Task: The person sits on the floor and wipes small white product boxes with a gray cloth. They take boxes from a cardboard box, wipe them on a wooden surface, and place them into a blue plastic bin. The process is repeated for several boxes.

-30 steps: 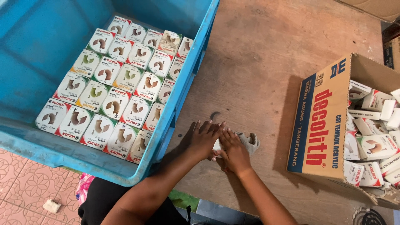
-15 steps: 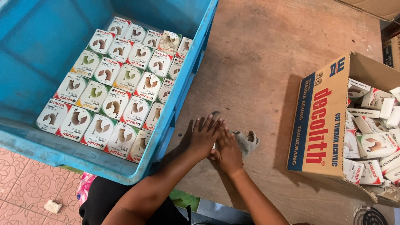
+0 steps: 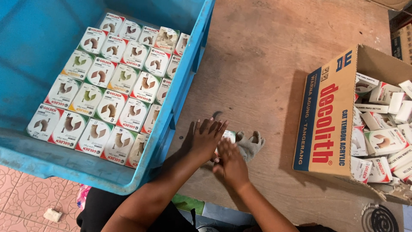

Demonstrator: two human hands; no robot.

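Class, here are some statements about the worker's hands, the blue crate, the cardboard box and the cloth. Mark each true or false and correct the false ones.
1. The small boxes in the blue crate stand in neat rows. True.
2. The cardboard box is empty. False: it holds loose small boxes.
3. Both hands are inside the crate. False: the left hand and right hand are on the wooden table.
4. A grey cloth lies beside the hands. True.
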